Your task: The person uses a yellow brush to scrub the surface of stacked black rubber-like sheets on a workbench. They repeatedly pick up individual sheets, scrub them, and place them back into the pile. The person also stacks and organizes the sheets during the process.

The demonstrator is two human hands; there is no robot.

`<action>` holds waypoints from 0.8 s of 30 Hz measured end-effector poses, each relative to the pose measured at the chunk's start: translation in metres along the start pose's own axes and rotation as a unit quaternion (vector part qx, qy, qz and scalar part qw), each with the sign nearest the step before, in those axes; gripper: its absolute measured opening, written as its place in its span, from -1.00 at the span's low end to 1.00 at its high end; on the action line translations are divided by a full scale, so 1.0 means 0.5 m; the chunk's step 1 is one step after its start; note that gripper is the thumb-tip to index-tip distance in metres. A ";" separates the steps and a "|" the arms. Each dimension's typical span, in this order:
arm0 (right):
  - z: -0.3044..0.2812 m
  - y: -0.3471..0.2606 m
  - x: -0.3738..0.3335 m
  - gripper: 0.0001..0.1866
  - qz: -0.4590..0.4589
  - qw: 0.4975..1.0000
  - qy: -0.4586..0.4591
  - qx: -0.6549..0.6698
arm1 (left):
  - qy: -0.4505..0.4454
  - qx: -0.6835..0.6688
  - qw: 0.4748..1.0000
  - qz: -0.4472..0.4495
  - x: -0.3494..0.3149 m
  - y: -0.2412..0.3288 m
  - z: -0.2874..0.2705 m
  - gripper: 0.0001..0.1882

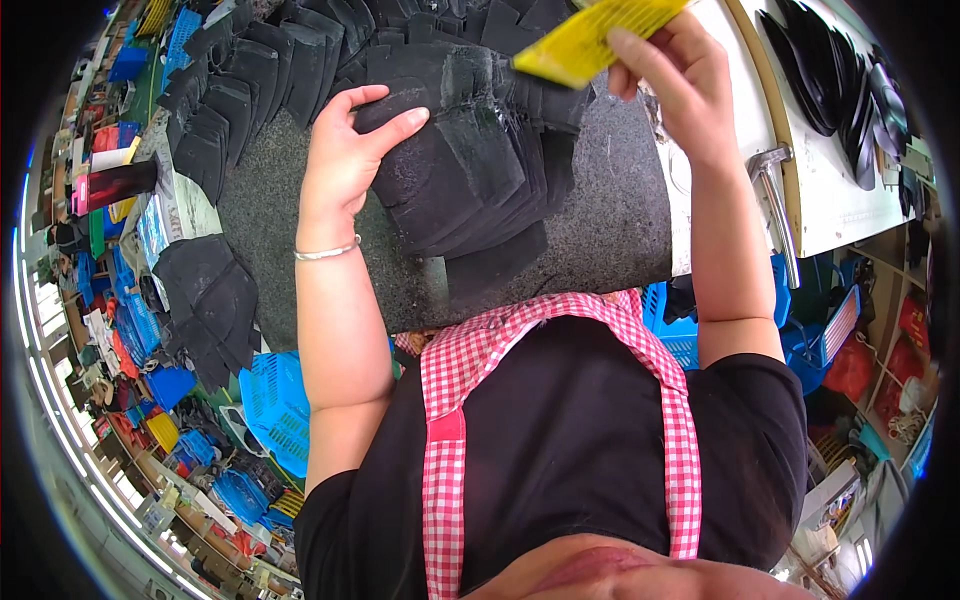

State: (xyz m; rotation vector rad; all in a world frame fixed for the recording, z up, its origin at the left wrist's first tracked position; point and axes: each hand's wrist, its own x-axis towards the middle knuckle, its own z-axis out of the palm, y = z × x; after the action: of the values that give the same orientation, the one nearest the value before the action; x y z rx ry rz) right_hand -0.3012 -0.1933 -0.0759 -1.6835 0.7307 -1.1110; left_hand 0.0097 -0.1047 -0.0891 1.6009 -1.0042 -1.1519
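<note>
My right hand [685, 85] is raised at the upper right, its thumb and fingers pinching a flat yellow printed card [590, 45]. At the upper middle, my left hand [355, 145] is closed on the rounded edge of a black cut piece [405, 175], its thumb on top; some of its fingers are hidden. That piece lies over a fanned stack of similar flat black pieces [495, 185]. Beneath the stack is a speckled dark grey work surface [620, 225].
More black pieces [270, 75] overlap in rows along the far side, and another pile [205, 300] sits at the left edge. A hammer [775, 200] lies right of my right forearm. Blue plastic baskets [275, 410] stand below the table. Black curved pieces [825, 80] rest on a white table.
</note>
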 end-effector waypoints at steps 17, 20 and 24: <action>0.036 -0.031 0.003 -0.30 0.106 0.929 -0.341 -0.100 | -0.044 -0.252 0.963 0.088 -0.055 0.057 -0.096 -0.37; 0.018 -0.019 -0.013 -0.29 0.120 0.958 -0.259 -0.001 | -0.117 -0.215 0.958 0.152 0.028 0.154 -0.125 -0.32; -0.079 0.017 0.031 -0.57 0.027 0.999 0.019 0.027 | -0.089 -0.146 0.969 0.177 0.228 0.242 -0.070 -0.41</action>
State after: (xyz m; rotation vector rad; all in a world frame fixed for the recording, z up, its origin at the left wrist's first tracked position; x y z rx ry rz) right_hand -0.3308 -0.2246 -0.0734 -1.5918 0.7583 -1.1189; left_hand 0.0573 -0.2377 0.0054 1.0497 -1.1234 -1.1449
